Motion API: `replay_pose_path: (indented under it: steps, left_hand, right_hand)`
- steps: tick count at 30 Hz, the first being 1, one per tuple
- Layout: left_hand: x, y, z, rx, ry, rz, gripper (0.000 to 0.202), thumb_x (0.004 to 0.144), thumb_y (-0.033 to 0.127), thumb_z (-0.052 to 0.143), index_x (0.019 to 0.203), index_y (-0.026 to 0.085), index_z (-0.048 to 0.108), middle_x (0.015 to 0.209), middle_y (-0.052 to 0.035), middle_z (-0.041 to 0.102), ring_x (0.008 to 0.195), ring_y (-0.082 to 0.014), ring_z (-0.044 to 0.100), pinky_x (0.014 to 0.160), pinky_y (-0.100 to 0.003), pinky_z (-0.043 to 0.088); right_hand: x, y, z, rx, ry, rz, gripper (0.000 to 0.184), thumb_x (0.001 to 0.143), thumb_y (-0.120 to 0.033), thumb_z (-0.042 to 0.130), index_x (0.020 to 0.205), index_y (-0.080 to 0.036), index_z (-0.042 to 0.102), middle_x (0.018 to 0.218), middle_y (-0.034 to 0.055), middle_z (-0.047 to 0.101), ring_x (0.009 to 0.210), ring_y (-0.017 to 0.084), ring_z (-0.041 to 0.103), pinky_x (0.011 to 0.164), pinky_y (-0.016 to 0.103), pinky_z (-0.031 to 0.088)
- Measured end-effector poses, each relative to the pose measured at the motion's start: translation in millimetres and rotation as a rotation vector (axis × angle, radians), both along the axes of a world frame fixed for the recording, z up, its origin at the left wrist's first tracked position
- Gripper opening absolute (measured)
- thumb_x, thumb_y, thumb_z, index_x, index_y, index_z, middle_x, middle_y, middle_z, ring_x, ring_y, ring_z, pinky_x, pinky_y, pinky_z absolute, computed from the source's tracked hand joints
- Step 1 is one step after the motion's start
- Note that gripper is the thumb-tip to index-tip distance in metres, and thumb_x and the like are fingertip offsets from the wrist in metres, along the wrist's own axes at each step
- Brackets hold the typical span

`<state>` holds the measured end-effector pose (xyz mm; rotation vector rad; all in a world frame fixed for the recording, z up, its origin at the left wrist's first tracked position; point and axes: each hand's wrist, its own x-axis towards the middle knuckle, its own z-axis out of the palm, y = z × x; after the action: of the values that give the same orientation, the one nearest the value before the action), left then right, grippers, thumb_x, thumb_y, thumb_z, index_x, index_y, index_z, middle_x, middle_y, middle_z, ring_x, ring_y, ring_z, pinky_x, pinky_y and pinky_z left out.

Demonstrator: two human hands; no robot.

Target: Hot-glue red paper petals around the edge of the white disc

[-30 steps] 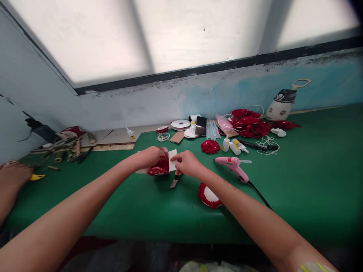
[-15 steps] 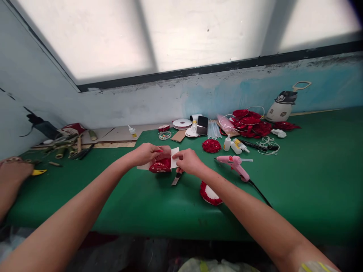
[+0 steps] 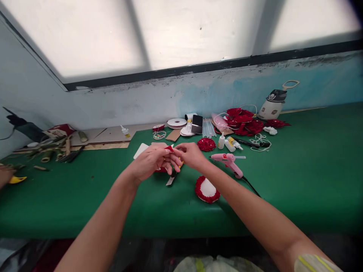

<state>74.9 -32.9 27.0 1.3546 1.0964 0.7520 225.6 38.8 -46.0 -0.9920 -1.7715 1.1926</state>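
Note:
A small red piece (image 3: 169, 148) with a pale edge is pinched between the thumb and forefinger of my left hand (image 3: 153, 160); the other fingers hang loosely bent. Meeting it from the right, my right hand (image 3: 190, 155) is closed in a pinch; its fingertips are at the piece's right end, and what lies between them is hidden. Under my left hand a red box (image 3: 161, 170) with a white flap (image 3: 141, 150) is mostly covered. A box cutter (image 3: 171, 178) lies just below the hands, blade toward me. A red-edged white round piece (image 3: 207, 188) lies nearer me.
A pink glue gun (image 3: 229, 160) with its black cord lies at right, behind it glue bottles (image 3: 221, 141) and a red round piece (image 3: 206, 144). Farther back are a ribbon spool (image 3: 177, 123), a phone (image 3: 197, 124), red flowers (image 3: 244, 121) and a bottle (image 3: 272, 105). Another person's hand (image 3: 5, 175) is at far left.
My left hand has moved right, over the box, carrying the red piece to my right fingers. My right hand has left the white flap. The view has swung slightly right.

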Motion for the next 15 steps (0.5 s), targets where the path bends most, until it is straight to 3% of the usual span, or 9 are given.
replay_pose_path:
  steps: [3,5,8,15]
  left_hand:
    - [12,2,-26.6,-0.05,-0.128,-0.019,0.032,0.091,0.032,0.046,0.096,0.008,0.066,0.086,-0.0165,0.072,0.069,-0.0225,0.069,0.05,-0.026,0.05]
    - [18,3,-37.9,-0.066,-0.198,-0.047,0.031,0.092,0.03,0.045,0.096,0.007,0.066,0.083,-0.0162,0.072,0.066,-0.0213,0.069,0.047,-0.025,0.048]
    - [29,3,-44.5,-0.082,-0.244,-0.081,0.032,0.094,0.029,0.043,0.095,0.007,0.065,0.085,-0.0167,0.072,0.062,-0.0192,0.068,0.045,-0.024,0.048]
    - [49,-5,-52.4,-0.144,-0.224,-0.095,0.031,0.092,0.026,0.042,0.091,0.005,0.066,0.079,-0.0171,0.072,0.057,-0.0197,0.067,0.041,-0.023,0.046]
  right_hand:
    - [29,-8,10.8,0.034,0.075,-0.089,0.025,0.087,-0.028,0.051,0.095,-0.015,0.07,0.084,0.0052,0.071,0.075,0.016,0.065,0.066,0.025,0.05]
    - [44,-20,15.8,0.055,0.107,-0.068,0.026,0.087,-0.035,0.054,0.091,-0.015,0.071,0.086,0.0045,0.07,0.08,0.016,0.064,0.071,0.025,0.051]
    - [54,-37,14.7,0.049,0.173,0.003,0.019,0.08,-0.033,0.064,0.083,-0.016,0.07,0.084,0.0038,0.069,0.079,0.016,0.063,0.07,0.026,0.051]
    - [60,-49,-6.2,0.069,0.261,-0.035,0.009,0.079,-0.024,0.061,0.075,-0.017,0.064,0.077,0.0013,0.061,0.067,0.013,0.058,0.062,0.026,0.049]
